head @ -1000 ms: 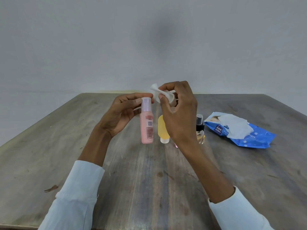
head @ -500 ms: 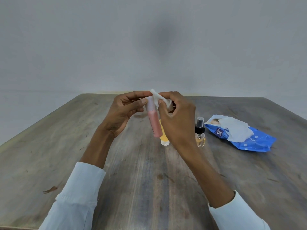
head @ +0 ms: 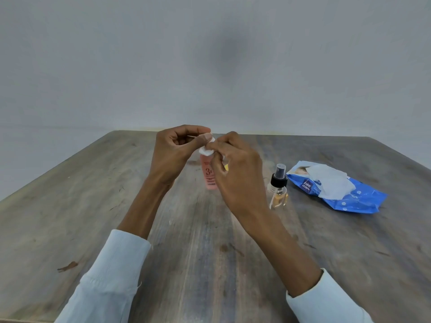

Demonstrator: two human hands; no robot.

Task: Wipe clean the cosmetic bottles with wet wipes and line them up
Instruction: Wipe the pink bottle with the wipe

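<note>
I have the pink bottle (head: pixel 209 177) up off the table (head: pixel 116 206), roughly at the middle of the scene, hanging upright below my fingers. My left hand (head: pixel 173 155) pinches it at the top, thumb and fingers curled in around the cap end. My right hand (head: pixel 235 169) is curled around the wipe (head: pixel 206 150), a small white wad pressed onto that same top just beside my left thumb; I judge I am cleaning the cap.

The bottle's body shows below my hands with its label toward me. Whether the body is clean already I cannot tell.

A sliver of a yellow bottle (head: pixel 226 167) peeks out behind my right hand; most of it is hidden. To the right of that stands the spray bottle (head: pixel 278 187), upright on the table, black pump on top, amber liquid inside. Further right lies the blue wipe pack (head: pixel 345 197), a fresh sheet pulled half out of it.

So the job looks early to me: one bottle in hand being wiped, at least two waiting. They stand near each other, but no proper line is made yet, and the pink one must be set down to join it.
</note>
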